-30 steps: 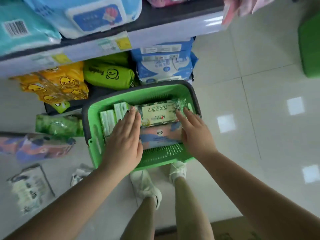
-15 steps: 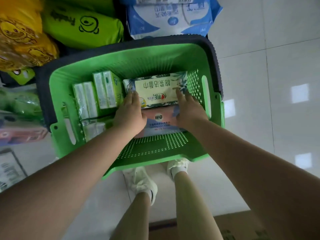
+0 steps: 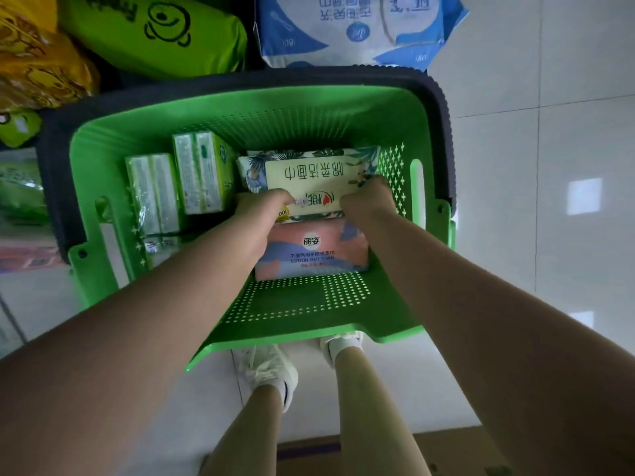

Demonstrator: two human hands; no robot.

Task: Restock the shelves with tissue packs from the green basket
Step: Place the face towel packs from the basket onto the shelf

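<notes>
Cream tissue pack (image 3: pixel 311 182) in both hands' apparently curled fingers (image 3: pixel 281 195).

From my feed, my left hand (image 3: pixel 256 218) covers the near left corner of the cream tissue pack (image 3: pixel 309 182), and my right hand (image 3: pixel 369 204) its right corner. The pink pack (image 3: pixel 314 250) lies partly under both. The frame's top edge crops the blue pack (image 3: pixel 343 29); its small print is unreadable.
</notes>
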